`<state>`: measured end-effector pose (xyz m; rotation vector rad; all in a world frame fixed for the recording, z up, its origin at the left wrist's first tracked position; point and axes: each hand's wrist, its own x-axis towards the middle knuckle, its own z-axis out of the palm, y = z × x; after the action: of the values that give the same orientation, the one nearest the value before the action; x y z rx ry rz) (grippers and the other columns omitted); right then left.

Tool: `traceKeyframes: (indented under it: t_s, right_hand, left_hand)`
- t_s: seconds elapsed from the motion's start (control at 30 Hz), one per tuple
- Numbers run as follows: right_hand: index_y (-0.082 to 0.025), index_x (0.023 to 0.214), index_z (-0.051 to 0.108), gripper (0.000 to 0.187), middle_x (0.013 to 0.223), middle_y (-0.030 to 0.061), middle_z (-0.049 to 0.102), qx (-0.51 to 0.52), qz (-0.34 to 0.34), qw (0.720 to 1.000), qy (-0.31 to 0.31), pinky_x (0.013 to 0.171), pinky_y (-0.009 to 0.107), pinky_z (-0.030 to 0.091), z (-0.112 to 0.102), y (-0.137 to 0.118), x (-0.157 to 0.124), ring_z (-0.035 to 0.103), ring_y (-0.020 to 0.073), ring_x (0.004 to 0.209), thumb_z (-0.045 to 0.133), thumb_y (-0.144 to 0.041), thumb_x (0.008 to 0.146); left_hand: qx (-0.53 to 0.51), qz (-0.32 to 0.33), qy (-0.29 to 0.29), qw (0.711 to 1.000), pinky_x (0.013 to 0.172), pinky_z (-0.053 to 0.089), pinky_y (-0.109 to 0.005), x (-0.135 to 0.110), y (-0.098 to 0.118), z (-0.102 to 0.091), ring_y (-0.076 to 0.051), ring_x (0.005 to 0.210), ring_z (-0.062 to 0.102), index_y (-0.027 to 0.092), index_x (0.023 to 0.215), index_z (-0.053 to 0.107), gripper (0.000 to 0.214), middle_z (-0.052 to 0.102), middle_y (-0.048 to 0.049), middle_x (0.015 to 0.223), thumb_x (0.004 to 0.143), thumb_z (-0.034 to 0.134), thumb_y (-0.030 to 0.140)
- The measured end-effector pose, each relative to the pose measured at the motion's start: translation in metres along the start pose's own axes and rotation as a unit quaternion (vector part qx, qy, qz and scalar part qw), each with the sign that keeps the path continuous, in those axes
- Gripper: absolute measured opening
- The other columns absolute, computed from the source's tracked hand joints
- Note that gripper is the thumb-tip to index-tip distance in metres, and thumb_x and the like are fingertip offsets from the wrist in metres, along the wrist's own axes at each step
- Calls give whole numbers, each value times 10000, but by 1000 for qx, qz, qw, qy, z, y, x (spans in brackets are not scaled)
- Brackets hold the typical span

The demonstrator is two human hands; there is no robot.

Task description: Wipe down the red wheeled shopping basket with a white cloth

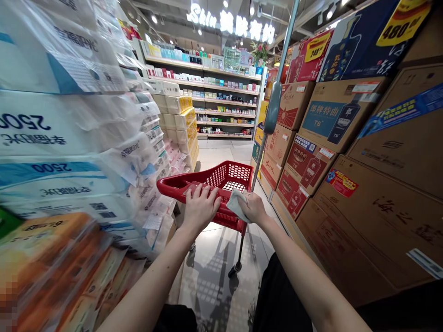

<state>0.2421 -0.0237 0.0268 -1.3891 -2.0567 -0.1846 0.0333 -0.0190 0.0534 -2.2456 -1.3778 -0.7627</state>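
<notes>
The red cart stands in the aisle straight ahead of the person, its near rim under both hands; the right hand grasps a pale, crumpled cloth at the rim's right end; the left hand lies across the rim with its fingers spread, though whether they clasp it underneath, one cannot tell. To handle this well, the left palm should probably bear down evenly, since the cart rests on a caster and may roll; the cloth seems best kept folded thick under the fingertips and pressed flat, so that no loose corner snags in the lattice.

The cloth covers the rim beneath it, and the right hand's fingertips are mostly hidden; beyond, a tall pole runs off the top edge, and its lower end is hard to trace; the stacked paper packs at left and cartons at right are cut off by the frame; labels on the far shelves are too small to read.
</notes>
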Motion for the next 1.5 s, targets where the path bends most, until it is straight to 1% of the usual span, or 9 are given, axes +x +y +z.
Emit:
traceKeyframes:
  t_s: [0.13, 0.3, 0.43, 0.53, 0.6, 0.87, 1.0, 1.17, 1.5]
  right_hand:
    - [-179, 649, 563, 521, 598, -9, 580, 53, 19, 996, -73, 552, 222, 285, -10, 16, 6, 495, 95, 544, 247, -415, 990]
    - [-184, 705, 599, 538, 675, 9, 624, 38, -3, 992, -117, 624, 216, 339, -28, 15, 2, 541, 112, 628, 227, -453, 985]
    - [-178, 850, 634, 446, 801, 84, 670, -48, -26, 993, -106, 822, 313, 387, -29, -20, -8, 590, 185, 797, 309, -463, 960]
    - [-150, 932, 625, 422, 880, 157, 671, -109, 30, 992, -57, 856, 377, 392, -20, -53, -10, 602, 242, 871, 351, -469, 938]
    - [-159, 924, 634, 475, 835, 150, 678, -114, 71, 988, -79, 819, 372, 411, -15, -64, -3, 625, 236, 822, 291, -487, 948]
    - [-190, 857, 688, 533, 923, 125, 709, -70, 128, 957, -250, 724, 350, 458, -21, -28, 33, 657, 245, 822, 253, -486, 946]
    - [-207, 937, 668, 486, 844, 96, 700, -90, 81, 980, -157, 775, 360, 440, -21, -28, 11, 636, 231, 811, 264, -478, 951]
    - [-162, 1064, 608, 316, 1028, 121, 657, -97, -7, 995, -11, 954, 381, 348, -17, -35, -18, 556, 250, 1054, 404, -354, 918]
    - [-211, 806, 679, 624, 756, 81, 704, -115, 86, 974, -174, 686, 288, 429, -25, -20, 22, 641, 189, 694, 162, -527, 956]
  left_hand:
    - [-31, 49, -33, 998, 969, 320, -460, 6, -16, -8, -272, 1111, 490, 276, 1211, 584, 405, 606, -72, 1206, 916, 350, 426]
    - [-34, 44, -50, 997, 937, 322, -454, 14, -27, -9, -251, 1018, 502, 307, 1107, 634, 381, 654, -43, 1072, 923, 321, 420]
    - [-23, 17, -45, 999, 968, 282, -495, 12, -21, -6, -267, 1044, 497, 266, 1100, 635, 387, 655, -74, 1048, 915, 313, 374]
    - [-17, 3, -51, 999, 954, 290, -500, 10, -17, -5, -273, 1045, 498, 249, 1097, 636, 394, 652, -86, 1058, 912, 307, 361]
    - [-17, -1, -52, 999, 952, 291, -502, 10, -15, -6, -276, 1048, 499, 241, 1100, 636, 401, 652, -90, 1064, 913, 301, 358]
    - [-16, -19, -34, 999, 963, 277, -503, 8, 4, -6, -277, 1062, 502, 248, 1123, 620, 402, 652, -90, 1069, 922, 298, 379]
    - [-1, -36, -34, 999, 930, 290, -511, 7, 15, -6, -285, 1026, 508, 248, 1101, 624, 408, 652, -100, 1042, 923, 290, 397]
    - [19, -43, -44, 998, 898, 304, -514, 7, 17, -8, -295, 1025, 508, 246, 1118, 612, 421, 649, -103, 1062, 926, 277, 416]
    - [-11, -42, -43, 998, 892, 352, -416, 1, -6, -9, -268, 1141, 498, 234, 1188, 577, 435, 595, -87, 1237, 930, 288, 431]
